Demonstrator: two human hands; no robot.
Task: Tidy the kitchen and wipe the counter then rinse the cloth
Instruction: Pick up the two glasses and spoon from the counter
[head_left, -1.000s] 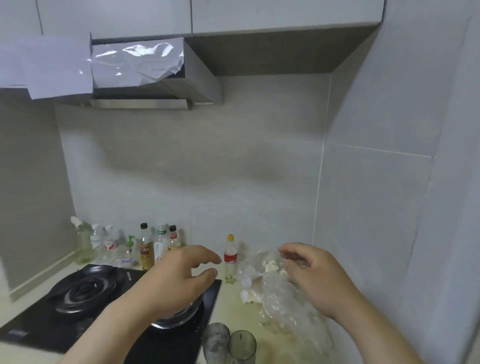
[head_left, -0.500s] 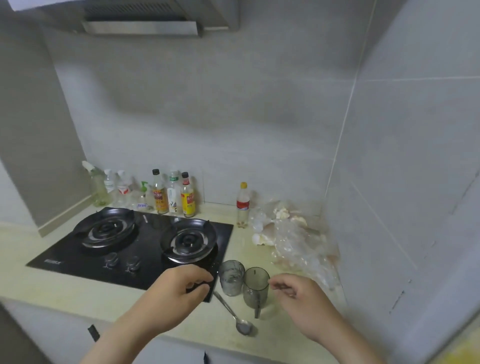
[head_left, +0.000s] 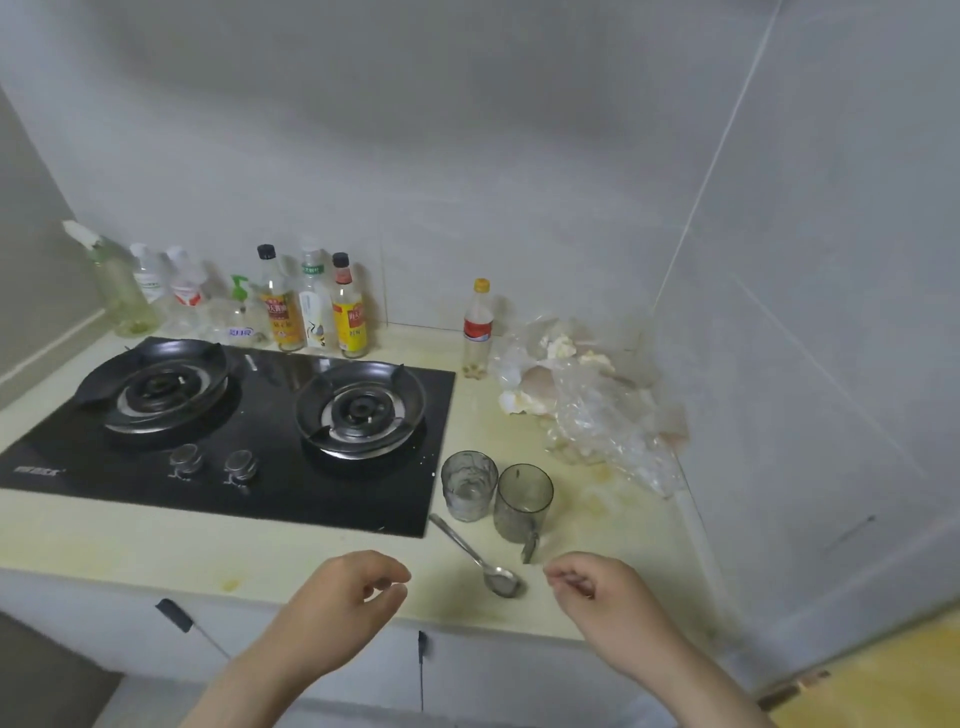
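A pale yellow counter (head_left: 156, 545) carries a black two-burner gas hob (head_left: 234, 421). Right of the hob stand a clear glass (head_left: 467, 486) and a smoky glass mug (head_left: 522, 504), with a metal spoon (head_left: 480, 558) lying in front of them. A crumpled clear plastic bag (head_left: 597, 400) with pale food lies in the back right corner. My left hand (head_left: 343, 603) and my right hand (head_left: 602, 597) hover over the counter's front edge, fingers loosely curled, holding nothing. The spoon's bowl lies between them. No cloth is in view.
Several bottles (head_left: 280, 306) line the back wall behind the hob, and a small bottle with a yellow cap (head_left: 478, 330) stands apart next to the bag. Yellowish stains (head_left: 597, 499) mark the counter near the mug. Cabinet doors with dark handles (head_left: 174, 616) sit below.
The view has tilted down from the wall and hood to the counter. Both hands have drawn back from the bag and hob toward the counter's front edge.
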